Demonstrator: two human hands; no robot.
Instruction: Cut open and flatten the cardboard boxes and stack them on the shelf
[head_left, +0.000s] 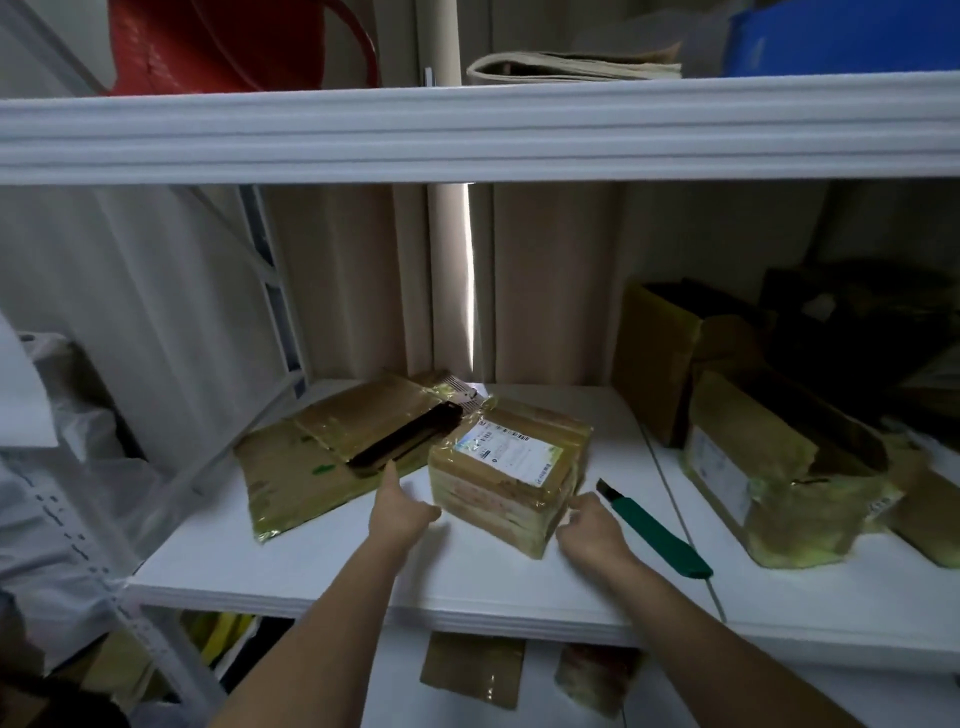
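A small taped cardboard box (506, 475) with a white shipping label stands on the white shelf (322, 566). My left hand (400, 512) is at its left side, thumb raised, fingers toward the box wall. My right hand (592, 527) touches the box's right front corner with loosely bent fingers. A green utility knife (657, 530) lies on the shelf just right of my right hand, blade end pointing away. A flattened taped cardboard box (332, 447) lies behind and left, with a dark strip across it.
Several opened cardboard boxes (779, 467) stand on the shelf's right part. An upper shelf beam (467, 130) crosses overhead, with a red object and folded papers above it. More cardboard pieces (472, 670) sit on the level below. White bags are at the left.
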